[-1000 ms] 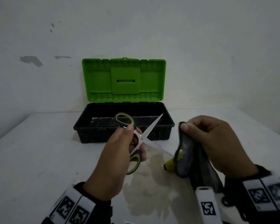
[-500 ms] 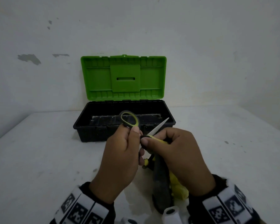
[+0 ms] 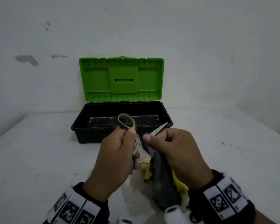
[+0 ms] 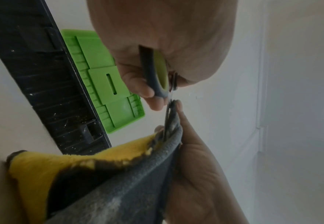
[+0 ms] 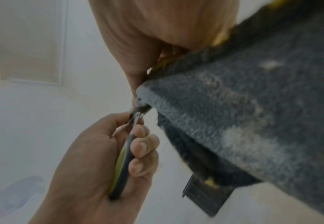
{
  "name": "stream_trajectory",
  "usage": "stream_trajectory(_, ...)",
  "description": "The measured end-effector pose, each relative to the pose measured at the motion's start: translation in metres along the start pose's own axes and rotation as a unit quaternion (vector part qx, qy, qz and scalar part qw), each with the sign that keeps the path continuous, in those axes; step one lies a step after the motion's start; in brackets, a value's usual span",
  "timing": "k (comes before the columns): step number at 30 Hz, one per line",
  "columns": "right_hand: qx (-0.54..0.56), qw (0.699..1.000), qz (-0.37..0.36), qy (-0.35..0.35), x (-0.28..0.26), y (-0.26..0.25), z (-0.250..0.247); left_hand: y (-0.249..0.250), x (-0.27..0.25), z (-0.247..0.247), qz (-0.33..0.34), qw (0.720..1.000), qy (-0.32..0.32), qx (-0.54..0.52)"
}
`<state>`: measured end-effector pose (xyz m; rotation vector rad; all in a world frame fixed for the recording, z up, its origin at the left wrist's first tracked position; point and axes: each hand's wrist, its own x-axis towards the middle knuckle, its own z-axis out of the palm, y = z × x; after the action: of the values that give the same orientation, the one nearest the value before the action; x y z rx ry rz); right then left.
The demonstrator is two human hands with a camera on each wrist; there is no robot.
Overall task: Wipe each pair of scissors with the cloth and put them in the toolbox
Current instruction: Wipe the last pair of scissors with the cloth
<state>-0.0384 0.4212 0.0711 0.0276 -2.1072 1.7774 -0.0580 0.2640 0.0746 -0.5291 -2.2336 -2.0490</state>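
Fuzzy grey-and-yellow cloth is wrapping one steel blade, pinched by the right hand; the left hand is gripping the scissors' oval rubbery handles, near the open plastic toolbox

White table, surface scuffed, small dark specks toward the right side. Pale discoloured stain on the tabletop near its front edge. White wall behind, running along the table's far edge. Two grey patches of chipped paint on the wall's left part, one larger, one a thin streak beside it. A few smaller marks higher up.
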Motion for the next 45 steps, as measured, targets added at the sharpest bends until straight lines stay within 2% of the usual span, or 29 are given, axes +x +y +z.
stream_trajectory(2, 0.02, 0.999, 0.007, 0.041, 0.006, 0.002, -0.003, 0.001, 0.001, 0.0, -0.008, 1.0, -0.002, -0.004)
stream_trajectory(4, 0.032, 0.998, 0.015, 0.051, 0.007, 0.005, -0.003, 0.001, 0.002, 0.0, -0.009, 1.0, -0.003, -0.003)
stream_trajectory(9, 0.004, 0.999, 0.02, -0.029, -0.002, 0.006, 0.003, 0.0, 0.0, 0.001, -0.018, 1.0, -0.002, -0.011)
stream_trajectory(13, 0.044, 0.997, 0.037, 0.048, 0.011, 0.006, -0.007, 0.0, 0.001, 0.001, -0.03, 0.999, -0.004, -0.017)
stream_trajectory(15, 0.05, 0.996, 0.035, 0.063, 0.013, 0.005, -0.009, 0.001, 0.001, 0.001, -0.028, 0.999, -0.003, -0.017)
stream_trajectory(21, 0.009, 0.999, 0.021, -0.034, -0.004, 0.004, 0.0, 0.0, -0.002, 0.0, -0.022, 0.999, -0.008, -0.023)
stream_trajectory(29, 0.07, 0.992, 0.057, 0.083, 0.02, 0.003, -0.015, 0.004, -0.003, -0.003, -0.03, 0.999, 0.0, -0.04)
stream_trajectory(31, 0.045, 0.994, 0.036, 0.098, 0.02, 0.002, -0.017, 0.003, -0.005, -0.002, -0.007, 1.0, 0.007, -0.021)
stream_trajectory(34, 0.004, 0.992, -0.018, 0.122, 0.014, -0.006, -0.02, -0.001, -0.005, 0.001, 0.063, 0.996, 0.033, 0.048)
stream_trajectory(37, -0.014, 0.995, -0.04, 0.086, 0.003, -0.013, -0.014, -0.006, -0.004, 0.003, 0.138, 0.98, 0.055, 0.134)
stream_trajectory(42, 0.004, 1.0, -0.003, 0.011, -0.006, -0.009, 0.006, -0.009, -0.007, 0.007, 0.231, 0.94, 0.06, 0.243)
stream_trajectory(45, -0.005, 0.999, 0.01, 0.032, 0.001, -0.006, 0.004, -0.01, -0.009, 0.004, 0.259, 0.923, 0.06, 0.277)
